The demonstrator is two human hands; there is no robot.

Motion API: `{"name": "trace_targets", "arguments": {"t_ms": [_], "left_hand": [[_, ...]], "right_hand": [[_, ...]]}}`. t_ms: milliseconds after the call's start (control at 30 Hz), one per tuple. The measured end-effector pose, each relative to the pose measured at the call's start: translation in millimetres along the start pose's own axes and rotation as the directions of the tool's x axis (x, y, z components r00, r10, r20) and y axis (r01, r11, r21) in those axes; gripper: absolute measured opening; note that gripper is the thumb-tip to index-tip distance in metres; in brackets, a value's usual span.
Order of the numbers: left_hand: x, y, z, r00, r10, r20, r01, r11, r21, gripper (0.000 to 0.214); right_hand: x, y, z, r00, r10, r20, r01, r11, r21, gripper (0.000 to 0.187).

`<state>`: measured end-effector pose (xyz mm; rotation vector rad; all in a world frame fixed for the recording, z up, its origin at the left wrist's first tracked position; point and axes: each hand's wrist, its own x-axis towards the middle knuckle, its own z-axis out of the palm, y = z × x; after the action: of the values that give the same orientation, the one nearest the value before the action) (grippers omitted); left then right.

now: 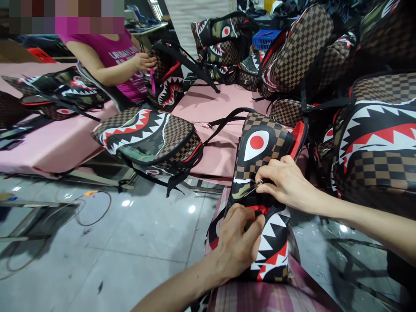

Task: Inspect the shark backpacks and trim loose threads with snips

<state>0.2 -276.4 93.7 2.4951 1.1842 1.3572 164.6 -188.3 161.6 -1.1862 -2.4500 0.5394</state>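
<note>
A checkered backpack (271, 125) with a red-and-white eye and shark teeth lies across my lap. Its front opening shows red lining (260, 209). With bent fingers, my left hand (238, 242) grips the backpack at the lower edge of that opening. Just above and to the right, my right hand (286, 184) is closed on a thin metal tool (251, 189), its tip pointing left over the camouflage strip. Whether it is thread snips or tweezers I cannot tell. The tool is close to the bag's surface; contact is unclear.
Another shark-face backpack (136, 130) lies on the edge of the pink table (214, 102). Several more backpacks (302, 47) are piled right and behind, near a blue basket (264, 40). Across the table, a person in a magenta shirt (121, 56) handles a bag. A cable (108, 212) loops over the floor.
</note>
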Motion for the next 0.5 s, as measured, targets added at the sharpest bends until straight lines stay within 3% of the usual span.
{"name": "trace_targets", "arguments": {"t_ms": [67, 133, 200, 267, 333, 400, 500], "left_hand": [[-1, 0, -0.5, 1.000, 0.005, -0.001, -0.005, 1.000, 0.001, 0.020], [-2, 0, -0.6, 1.000, 0.002, -0.004, -0.002, 1.000, 0.006, 0.021], [-4, -1, 0.5, 1.000, 0.010, 0.000, -0.010, 1.000, 0.009, 0.023], [-6, -2, 2.7, 0.999, 0.038, 0.009, -0.038, 0.999, 0.003, 0.026], [-6, -2, 5.4, 0.998, 0.064, 0.009, -0.064, 0.998, -0.008, 0.030], [-5, -1, 7.1, 0.997, 0.080, -0.019, -0.080, 0.997, -0.011, 0.032], [0, 2, 6.4, 0.994, 0.092, -0.059, -0.092, 0.996, 0.002, 0.034]], "right_hand": [[1, -2, -7, 0.994, 0.083, -0.075, -0.062, 0.964, 0.257, 0.014], [1, -1, -16, 0.969, 0.178, -0.170, -0.071, 0.864, 0.498, 0.020], [0, 2, -25, 0.950, 0.223, -0.220, -0.065, 0.827, 0.558, 0.025], [-2, 2, -31, 0.961, 0.191, -0.200, -0.096, 0.910, 0.404, 0.029], [-4, -1, -31, 0.986, 0.137, -0.095, -0.125, 0.985, 0.114, 0.027], [-4, -7, -27, 0.994, 0.109, 0.026, -0.103, 0.982, -0.158, 0.022], [-2, -18, -16, 0.989, 0.083, 0.121, -0.032, 0.927, -0.375, 0.031]]}}
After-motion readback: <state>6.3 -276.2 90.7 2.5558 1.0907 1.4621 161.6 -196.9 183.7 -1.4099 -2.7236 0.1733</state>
